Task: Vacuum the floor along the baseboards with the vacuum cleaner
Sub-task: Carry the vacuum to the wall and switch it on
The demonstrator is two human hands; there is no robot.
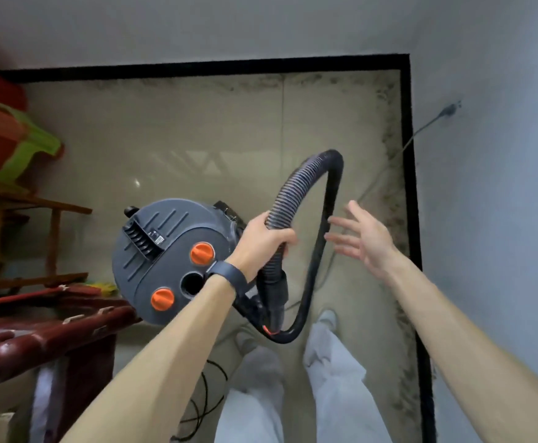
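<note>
Left hand [266,239]: your fingers curl round the hose [296,183].
Right hand [365,239]: fingers spread, holding nothing — beside the hose loop.
Vacuum cleaner [171,251]: under your left arm, well apart from the baseboard [409,187].
Risk: pull hard and the looped hose may kink.

The left arm [165,346] extends forward from the lower left, bare to the wrist, which carries a dark band [229,278]. The left hand [266,239] is seen from the back, fingers curled fully round a ribbed hose [296,193] in a firm grip. The right arm [453,321] extends forward from the lower right, also bare. The right hand [368,239] holds nothing: palm turned toward the left hand, fingers [341,238] straight and spread, thumb raised. The two hands are near each other but apart.
</note>
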